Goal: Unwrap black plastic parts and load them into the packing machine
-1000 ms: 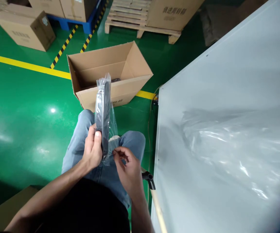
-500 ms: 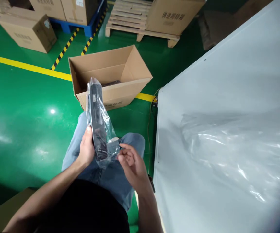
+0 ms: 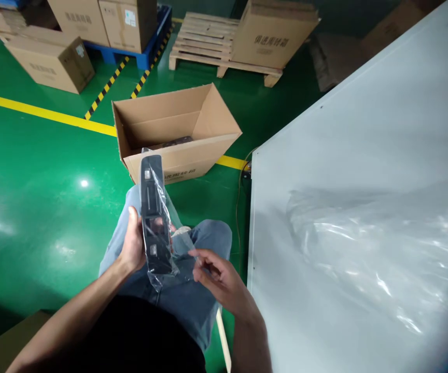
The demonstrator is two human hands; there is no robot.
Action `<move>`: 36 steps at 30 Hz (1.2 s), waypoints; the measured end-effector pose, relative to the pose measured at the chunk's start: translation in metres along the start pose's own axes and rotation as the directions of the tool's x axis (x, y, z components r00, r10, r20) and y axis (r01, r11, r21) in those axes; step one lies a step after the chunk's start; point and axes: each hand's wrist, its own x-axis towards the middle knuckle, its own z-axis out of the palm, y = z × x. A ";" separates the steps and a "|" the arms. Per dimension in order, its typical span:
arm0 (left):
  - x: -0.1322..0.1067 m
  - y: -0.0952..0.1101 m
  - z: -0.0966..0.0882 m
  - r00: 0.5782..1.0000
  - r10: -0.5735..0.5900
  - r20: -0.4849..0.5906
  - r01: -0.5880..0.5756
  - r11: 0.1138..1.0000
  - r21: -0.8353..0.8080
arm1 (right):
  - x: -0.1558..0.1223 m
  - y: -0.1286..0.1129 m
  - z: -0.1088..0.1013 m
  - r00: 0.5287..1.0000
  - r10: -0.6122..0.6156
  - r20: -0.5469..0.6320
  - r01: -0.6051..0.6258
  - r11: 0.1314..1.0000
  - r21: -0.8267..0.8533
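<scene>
My left hand (image 3: pixel 134 242) is wrapped around the side of a long black plastic part (image 3: pixel 153 199), with its thumb on the near face and fingertips showing behind. The part has square cut-outs along its length and stands nearly upright over my lap. A clear plastic bag (image 3: pixel 185 246) encloses it, its loose side spread to the right. At that loose edge, my right hand (image 3: pixel 220 277) holds the film between thumb and forefinger, the other fingers curled. An open cardboard box (image 3: pixel 204 150) stands just beyond my knees, with a dark piece (image 3: pixel 177 141) inside it.
To the right, a big pale grey surface (image 3: pixel 282 217) carries a crumpled clear plastic sheet (image 3: pixel 364 248). Behind the box are a wooden pallet (image 3: pixel 204 39) with a carton (image 3: pixel 274 39), a blue pallet (image 3: pixel 144 59) with cartons, and another carton (image 3: pixel 49 59) on the green floor.
The black part has turned so its broad face with cut-outs shows, and it has come slightly lower. My right hand has moved a little down and right along with the bag's edge.
</scene>
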 end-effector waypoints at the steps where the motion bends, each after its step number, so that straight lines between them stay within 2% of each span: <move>1: -0.002 -0.002 0.000 1.000 -0.016 0.004 0.016 1.000 0.005 | 0.000 0.001 -0.005 1.000 -0.019 -0.014 0.019 0.999 -0.028; 3: -0.006 -0.009 0.001 1.000 -0.010 -0.012 0.011 0.998 0.065 | 0.003 0.000 -0.009 0.989 -0.082 -0.124 0.074 0.995 -0.071; 5: -0.011 -0.020 0.002 0.999 0.035 -0.015 -0.033 0.988 0.150 | 0.012 -0.008 -0.001 0.945 -0.150 -0.290 0.123 0.986 -0.110; 7: -0.016 -0.030 0.004 0.996 0.069 0.054 -0.080 0.970 0.231 | 0.024 -0.019 0.014 0.894 -0.186 -0.408 0.135 0.979 -0.151; 10: -0.024 -0.038 0.009 0.984 0.049 0.171 -0.105 0.936 0.335 | 0.042 -0.033 0.038 0.829 -0.196 -0.524 0.098 0.973 -0.210; 12: -0.029 -0.037 0.009 0.988 -0.004 0.157 -0.048 0.944 0.326 | 0.047 -0.036 0.045 0.770 -0.189 -0.609 0.070 0.974 -0.214; 14: -0.032 -0.034 0.008 0.989 -0.104 0.103 0.076 0.966 0.246 | 0.047 -0.034 0.045 0.736 -0.118 -0.666 0.060 0.992 -0.108; 16: -0.033 -0.031 0.005 0.980 -0.190 0.063 0.179 0.972 0.153 | 0.044 -0.029 0.041 0.741 -0.018 -0.671 0.084 0.994 0.066; 19: -0.033 -0.030 0.001 0.980 -0.192 0.051 0.185 0.977 0.109 | 0.039 -0.025 0.032 0.768 0.026 -0.640 0.138 0.969 0.205; 23: -0.030 -0.030 -0.003 0.967 -0.236 0.093 0.226 0.968 0.107 | 0.036 -0.027 0.024 0.757 -0.025 -0.652 0.170 0.973 0.160; 27: -0.027 -0.027 -0.008 0.941 -0.278 0.192 0.252 0.956 0.150 | 0.034 -0.034 0.025 0.791 0.011 -0.612 0.077 0.990 0.117; 29: -0.025 -0.027 -0.008 0.945 -0.242 0.221 0.207 0.963 0.173 | 0.032 -0.037 0.031 0.765 0.038 -0.643 0.038 0.994 0.104; 31: -0.024 -0.029 -0.004 0.963 -0.137 0.230 0.089 0.974 0.209 | 0.029 -0.040 0.038 0.734 0.002 -0.679 0.054 0.997 0.061; 34: -0.021 -0.032 0.007 0.982 0.027 0.185 -0.078 0.958 0.275 | 0.025 -0.042 0.044 0.713 -0.078 -0.697 0.099 0.995 -0.010; 36: -0.021 -0.031 0.012 0.987 0.045 0.155 -0.089 0.955 0.284 | 0.023 -0.043 0.042 0.677 -0.062 -0.733 0.114 0.993 0.021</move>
